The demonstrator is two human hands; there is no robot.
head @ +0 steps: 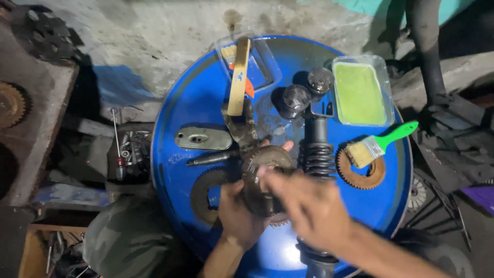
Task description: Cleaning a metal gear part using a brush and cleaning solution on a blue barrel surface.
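**Greasy gear pack held over the blue drum**

Nearest, the left hand [237, 216] grips a toothed steel gear pack [262, 180] from below; the right hand [309, 206], blurred, pinches its top edge. It looks heavy, rigid and oily-slick, best gripped by the rim. Beyond lie a coiled shock absorber [316, 154], a green-handled brush [378, 144] and a tray of green fluid [360, 92] on the blue drum [190, 98].

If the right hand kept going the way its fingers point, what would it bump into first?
Most likely the round toothed clutch part that the left hand holds; the right hand points up-left at it, fingertips blurred, so I can't tell whether they already touch.
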